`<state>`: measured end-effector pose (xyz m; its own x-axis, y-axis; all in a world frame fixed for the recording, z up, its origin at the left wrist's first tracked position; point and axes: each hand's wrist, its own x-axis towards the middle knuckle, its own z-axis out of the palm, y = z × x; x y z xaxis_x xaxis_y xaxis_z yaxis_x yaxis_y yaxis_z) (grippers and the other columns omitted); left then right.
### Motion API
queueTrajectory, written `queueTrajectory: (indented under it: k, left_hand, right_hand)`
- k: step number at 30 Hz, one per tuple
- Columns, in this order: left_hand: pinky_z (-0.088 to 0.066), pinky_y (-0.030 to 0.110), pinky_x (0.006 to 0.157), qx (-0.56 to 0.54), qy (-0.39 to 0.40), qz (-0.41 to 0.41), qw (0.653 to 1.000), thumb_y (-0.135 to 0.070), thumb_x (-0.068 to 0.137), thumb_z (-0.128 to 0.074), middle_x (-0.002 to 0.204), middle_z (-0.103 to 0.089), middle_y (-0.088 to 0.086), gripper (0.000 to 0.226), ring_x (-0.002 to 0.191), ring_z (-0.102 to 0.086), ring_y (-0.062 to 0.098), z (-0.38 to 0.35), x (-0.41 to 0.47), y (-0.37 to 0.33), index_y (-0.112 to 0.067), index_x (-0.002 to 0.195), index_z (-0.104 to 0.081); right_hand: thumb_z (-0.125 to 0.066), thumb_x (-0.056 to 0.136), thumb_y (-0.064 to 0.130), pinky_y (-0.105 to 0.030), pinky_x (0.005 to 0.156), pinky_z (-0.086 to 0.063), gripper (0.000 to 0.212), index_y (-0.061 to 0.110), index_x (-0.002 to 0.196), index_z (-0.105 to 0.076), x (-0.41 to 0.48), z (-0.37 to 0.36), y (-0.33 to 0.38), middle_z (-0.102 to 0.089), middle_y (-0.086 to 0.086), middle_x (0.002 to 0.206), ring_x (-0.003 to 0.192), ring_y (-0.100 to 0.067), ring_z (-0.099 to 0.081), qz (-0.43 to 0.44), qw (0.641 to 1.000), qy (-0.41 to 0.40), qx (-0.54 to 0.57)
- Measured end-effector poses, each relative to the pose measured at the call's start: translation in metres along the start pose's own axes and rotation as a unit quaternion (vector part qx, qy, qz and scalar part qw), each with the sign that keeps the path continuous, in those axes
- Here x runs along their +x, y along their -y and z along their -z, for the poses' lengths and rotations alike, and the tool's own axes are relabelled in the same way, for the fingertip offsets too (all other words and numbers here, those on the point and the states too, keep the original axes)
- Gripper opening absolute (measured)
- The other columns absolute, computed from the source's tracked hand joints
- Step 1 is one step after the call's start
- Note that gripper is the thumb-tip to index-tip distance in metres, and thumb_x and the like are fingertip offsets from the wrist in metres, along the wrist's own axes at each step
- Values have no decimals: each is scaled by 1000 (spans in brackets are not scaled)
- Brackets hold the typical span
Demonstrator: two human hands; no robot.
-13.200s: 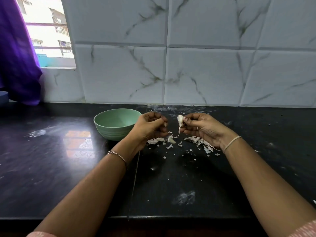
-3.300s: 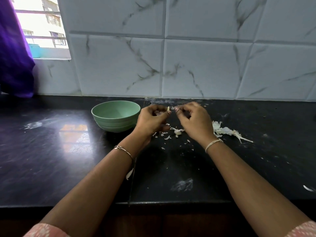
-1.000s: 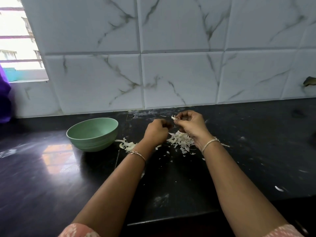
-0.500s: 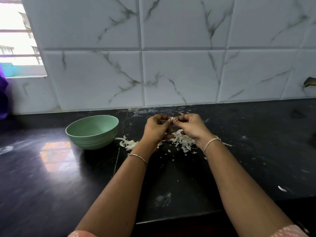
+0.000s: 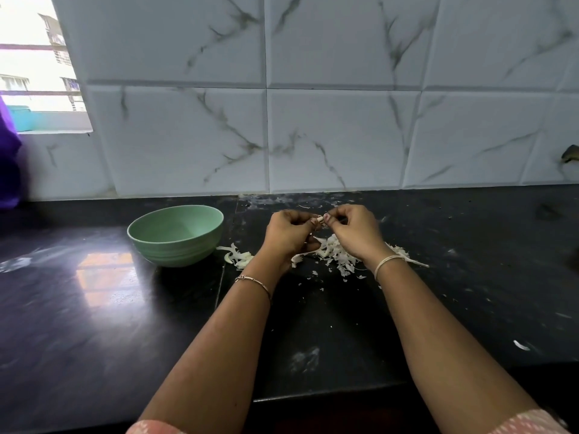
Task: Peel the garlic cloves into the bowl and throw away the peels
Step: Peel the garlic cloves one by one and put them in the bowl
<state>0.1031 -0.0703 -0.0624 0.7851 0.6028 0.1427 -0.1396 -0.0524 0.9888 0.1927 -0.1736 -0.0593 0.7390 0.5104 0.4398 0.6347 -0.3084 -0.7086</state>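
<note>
A wall of white marbled tiles [image 5: 338, 136] stands behind a black stone counter [image 5: 94, 308], and a bright window [image 5: 34, 73] is at the far left. Above the counter I see both hands raised and close together. The left hand [image 5: 289, 233] and the right hand [image 5: 355, 231] each have the fingers curled, and their fingertips pinch one small garlic clove [image 5: 319, 219] between them. As far as I can tell, its long axis runs from one hand to the other, but it is too small to be sure. Just below the fingers, toward me, lies the main heap of peels [image 5: 336, 256]. The green bowl [image 5: 175, 252] stands to the left of the fingers, beyond the left hand, so I judge this hand is the nearer one to drop the clove there. A smaller heap of peels [image 5: 238, 256] lies just beside the bowl. What lies in the bottom of the bowl I cannot tell.
</note>
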Motion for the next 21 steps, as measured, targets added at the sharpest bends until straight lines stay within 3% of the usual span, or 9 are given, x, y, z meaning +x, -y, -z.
queueTrajectory:
  k: [3,5,8,11,15,18,21]
  left_hand:
    - [-61,30,59,-10,-1,13,1000,-4,94,-60,85,-65,10,7,58,-52,12,0,-2,-2,-5,90,-65]
    - [-59,27,52,-25,-14,21,999,-3,94,-59,88,-64,11,5,59,-52,12,1,-3,-5,-5,92,-63]
    - [-56,26,47,-45,-28,32,998,-2,95,-56,87,-60,12,5,58,-50,13,3,-4,-8,-4,96,-61]
    - [-56,27,48,-42,-25,36,998,-3,95,-54,85,-57,10,7,56,-51,13,3,-5,-9,-6,95,-61]
    - [-61,31,57,-25,-6,17,1000,-1,91,-62,77,-56,4,7,55,-54,13,3,-5,-7,-8,90,-63]
    - [-61,34,63,1,-7,4,1000,1,87,-68,77,-57,3,12,59,-57,13,3,-4,-3,-6,95,-63]
    - [-60,35,65,16,-10,0,1000,-4,85,-72,75,-60,2,13,59,-58,12,4,-3,-1,-7,92,-62]
  right_hand:
    - [-59,96,23,-27,71,-44,13,19,91,-71,-2,4,-2,-69,1,84,78,-15,-62,5,998,-22,-62]
    - [-62,95,23,-24,73,-42,13,17,95,-73,-2,9,-3,-71,1,87,79,-13,-61,-6,997,-33,-72]
    - [-68,90,19,-20,77,-42,11,16,98,-76,-2,12,-6,-73,2,93,82,-9,-61,-10,997,-10,-76]
    - [-77,81,15,-27,76,-53,6,20,77,-75,-4,12,-4,-72,4,80,78,-12,-66,5,995,-25,-94]
    - [-87,68,17,-27,62,-49,31,19,63,-56,-6,16,-1,-63,6,65,64,-10,-61,5,993,-75,-92]
    - [-80,74,8,-31,71,-56,24,20,72,-59,-3,14,-6,-67,5,70,68,-10,-64,15,996,-64,-64]
    - [-61,93,10,-41,80,-58,9,15,97,-66,0,11,-8,-72,3,75,72,-12,-70,11,999,-25,-25]
